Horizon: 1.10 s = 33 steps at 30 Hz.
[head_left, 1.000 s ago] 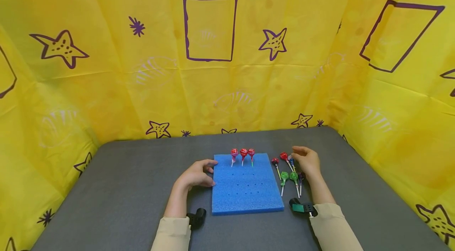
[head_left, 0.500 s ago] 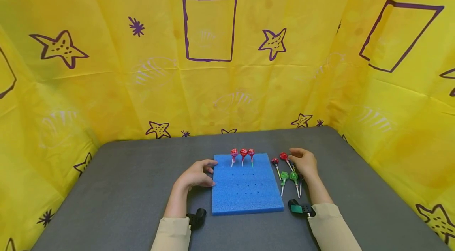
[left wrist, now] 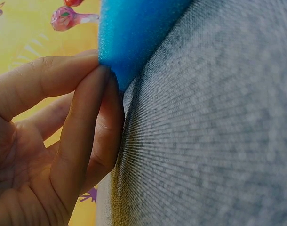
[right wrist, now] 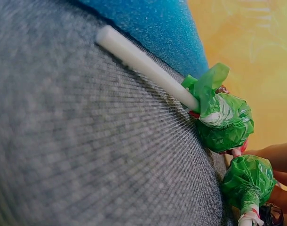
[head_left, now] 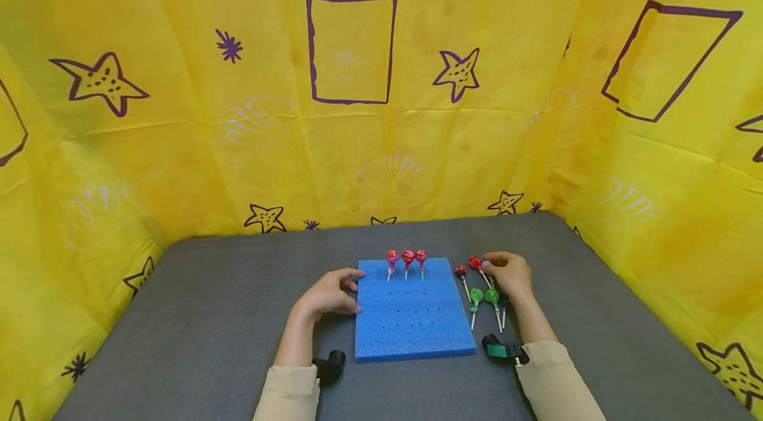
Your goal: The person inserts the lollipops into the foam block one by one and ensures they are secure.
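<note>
A blue foam block (head_left: 411, 335) with small holes lies flat, and three red and pink lollipops (head_left: 408, 256) stand upright along its far side. My left hand (head_left: 330, 292) touches the block's left edge with thumb and fingers; in the left wrist view the fingertips press against the blue foam (left wrist: 129, 37). Right of the block, my right hand (head_left: 511, 273) has its fingers curled down over a blue-wrapped lollipop (head_left: 487, 265), mostly hidden by them. A red lollipop (head_left: 475, 263) lies just left of those fingertips. In the right wrist view, my fingers show only partly, behind a green lollipop (right wrist: 249, 181).
Two green lollipops (head_left: 476, 295) and a dark red one (head_left: 461, 271) lie on the grey tabletop (head_left: 238, 315) by the block's right edge. A dark lollipop is partly covered by the right hand. Yellow patterned cloth (head_left: 268, 163) surrounds the table.
My right hand has moved slightly left and nearer, down over the blue-wrapped lollipop, and its fingers have closed in on it. The left hand and the foam block have stayed put.
</note>
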Motion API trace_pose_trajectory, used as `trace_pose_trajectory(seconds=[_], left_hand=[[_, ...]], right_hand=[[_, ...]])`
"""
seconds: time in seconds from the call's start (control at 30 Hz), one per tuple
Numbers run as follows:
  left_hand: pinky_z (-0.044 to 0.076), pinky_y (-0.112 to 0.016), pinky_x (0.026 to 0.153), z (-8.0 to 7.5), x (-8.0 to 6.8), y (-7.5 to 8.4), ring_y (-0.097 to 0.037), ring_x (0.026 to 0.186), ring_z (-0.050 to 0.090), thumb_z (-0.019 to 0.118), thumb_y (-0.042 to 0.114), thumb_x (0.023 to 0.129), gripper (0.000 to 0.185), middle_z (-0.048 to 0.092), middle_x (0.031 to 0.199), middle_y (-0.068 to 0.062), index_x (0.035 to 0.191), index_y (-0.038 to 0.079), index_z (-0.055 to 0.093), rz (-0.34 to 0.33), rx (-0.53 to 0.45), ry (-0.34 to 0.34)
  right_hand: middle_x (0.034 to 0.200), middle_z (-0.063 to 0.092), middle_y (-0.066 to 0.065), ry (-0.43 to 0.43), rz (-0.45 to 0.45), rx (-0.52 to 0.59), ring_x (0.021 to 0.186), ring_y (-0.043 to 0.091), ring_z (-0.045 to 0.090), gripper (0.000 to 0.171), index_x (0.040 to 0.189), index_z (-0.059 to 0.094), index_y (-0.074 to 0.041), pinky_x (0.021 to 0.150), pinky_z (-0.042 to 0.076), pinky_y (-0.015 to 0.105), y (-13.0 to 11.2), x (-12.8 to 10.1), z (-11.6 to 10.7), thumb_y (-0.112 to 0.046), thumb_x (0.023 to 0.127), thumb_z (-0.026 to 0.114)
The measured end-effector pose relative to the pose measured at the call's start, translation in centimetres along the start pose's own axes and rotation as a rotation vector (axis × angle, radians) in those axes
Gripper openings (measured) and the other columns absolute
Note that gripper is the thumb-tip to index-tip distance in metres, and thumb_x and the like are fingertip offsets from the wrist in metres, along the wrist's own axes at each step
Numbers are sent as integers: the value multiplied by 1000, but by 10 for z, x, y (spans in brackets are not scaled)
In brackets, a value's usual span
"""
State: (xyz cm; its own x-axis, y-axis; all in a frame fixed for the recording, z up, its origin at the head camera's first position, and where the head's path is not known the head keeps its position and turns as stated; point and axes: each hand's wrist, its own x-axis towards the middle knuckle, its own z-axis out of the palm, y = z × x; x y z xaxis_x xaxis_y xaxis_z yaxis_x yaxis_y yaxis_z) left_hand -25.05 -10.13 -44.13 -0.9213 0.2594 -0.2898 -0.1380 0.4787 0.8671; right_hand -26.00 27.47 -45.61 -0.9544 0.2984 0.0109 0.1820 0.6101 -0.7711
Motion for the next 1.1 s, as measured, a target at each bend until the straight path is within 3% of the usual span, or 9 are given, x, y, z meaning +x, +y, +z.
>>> trace_pose_trajectory(seconds=[0.57, 0.87, 1.1], left_hand=[[59, -30, 69, -1, -3, 2, -19, 80, 60, 79, -4, 74, 67, 55, 108, -12, 136, 10, 57, 6, -22, -2], [59, -31, 69, 0, -2, 0, -19, 80, 60, 79, -3, 74, 67, 56, 109, -12, 136, 11, 57, 6, -14, 3], [59, -30, 70, 0, -1, 1, -19, 79, 61, 78, -4, 74, 67, 55, 108, -12, 136, 10, 57, 6, -12, -2]], right_hand=[[121, 68, 23, 34, -37, 3, 112, 41, 62, 32, 118, 69, -2, 92, 50, 51, -3, -2, -4, -17, 90, 67], [121, 69, 22, 81, -37, 2, 94, 28, 69, 32, 118, 71, -5, 67, 48, 25, -5, 0, -11, -20, 90, 68], [119, 71, 18, 98, -55, 62, 98, 29, 73, 32, 119, 70, -7, 68, 51, 20, -16, -5, -14, -22, 91, 68]])
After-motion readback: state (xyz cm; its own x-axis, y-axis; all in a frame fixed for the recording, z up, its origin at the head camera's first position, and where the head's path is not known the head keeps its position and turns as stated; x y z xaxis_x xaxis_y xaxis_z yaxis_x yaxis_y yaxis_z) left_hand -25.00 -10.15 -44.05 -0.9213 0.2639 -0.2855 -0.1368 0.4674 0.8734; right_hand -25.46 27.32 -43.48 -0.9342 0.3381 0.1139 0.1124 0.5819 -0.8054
